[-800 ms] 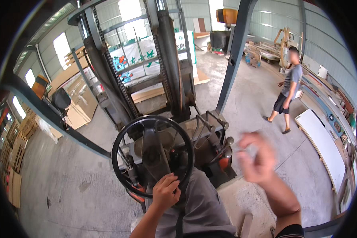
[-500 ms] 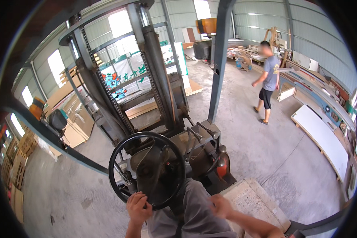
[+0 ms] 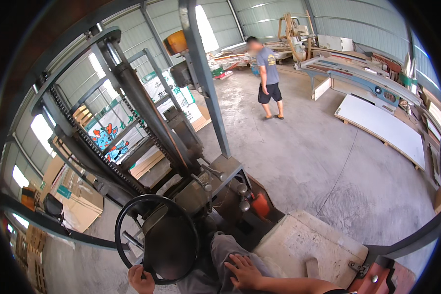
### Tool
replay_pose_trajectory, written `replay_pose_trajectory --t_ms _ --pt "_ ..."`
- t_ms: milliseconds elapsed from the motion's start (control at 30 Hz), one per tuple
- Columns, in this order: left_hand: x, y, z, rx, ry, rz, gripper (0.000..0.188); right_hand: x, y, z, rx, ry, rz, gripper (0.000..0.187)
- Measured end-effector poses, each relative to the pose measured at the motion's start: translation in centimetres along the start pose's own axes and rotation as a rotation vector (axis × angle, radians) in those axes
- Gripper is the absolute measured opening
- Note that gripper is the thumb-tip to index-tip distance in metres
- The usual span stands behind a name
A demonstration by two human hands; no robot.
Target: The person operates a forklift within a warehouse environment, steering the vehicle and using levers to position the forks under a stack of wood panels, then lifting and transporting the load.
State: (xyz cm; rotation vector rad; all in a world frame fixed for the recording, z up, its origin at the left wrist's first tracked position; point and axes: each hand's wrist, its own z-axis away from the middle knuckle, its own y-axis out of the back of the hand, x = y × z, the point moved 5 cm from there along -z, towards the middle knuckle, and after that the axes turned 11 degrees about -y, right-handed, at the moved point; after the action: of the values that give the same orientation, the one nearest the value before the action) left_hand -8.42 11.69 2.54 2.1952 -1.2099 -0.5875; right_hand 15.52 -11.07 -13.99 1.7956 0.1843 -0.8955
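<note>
The mast (image 3: 143, 102) stands ahead, a wrapped stack (image 3: 107, 139) beyond it; whether anything is loaded cannot be told. The wheel (image 3: 158, 197), before the driver, is already gripped low by the curled left hand (image 3: 141, 280); the levers (image 3: 208, 187) remain unheld, the right hand (image 3: 244, 272) lying spread, empty, on the thigh (image 3: 230, 249).

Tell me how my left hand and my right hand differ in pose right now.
Your left hand is at the lower-left rim of the steering wheel, while your right hand lies on the grey trousers. The left hand is curled; the right hand is flatter, with fingers spread. Both hands are bare.
</note>
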Motion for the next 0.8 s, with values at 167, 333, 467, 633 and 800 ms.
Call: replay_pose_trajectory --t_ms 167,333,467,633,800 --pt "0.0 0.4 -1.3 0.060 -0.030 0.066 0.013 0.3 -0.6 -0.5 0.011 -0.020 -0.042 0.062" --pt "-0.5 0.2 -1.2 -0.031 -0.001 0.056 0.009 0.3 -1.4 -0.6 0.019 -0.030 -0.094 0.062" --pt "0.3 0.7 -1.9 0.025 -0.045 0.047 0.010 0.2 -1.0 -0.9 0.043 0.008 -0.097 0.062" --pt "-0.2 0.9 -1.7 0.026 -0.023 0.032 0.013 -0.1 -1.1 -1.0 0.012 0.007 -0.077 0.063" --pt "-1.3 0.0 -2.0 0.027 0.085 0.099 0.016 0.3 -1.4 -0.9 0.014 -0.001 -0.084 0.065"
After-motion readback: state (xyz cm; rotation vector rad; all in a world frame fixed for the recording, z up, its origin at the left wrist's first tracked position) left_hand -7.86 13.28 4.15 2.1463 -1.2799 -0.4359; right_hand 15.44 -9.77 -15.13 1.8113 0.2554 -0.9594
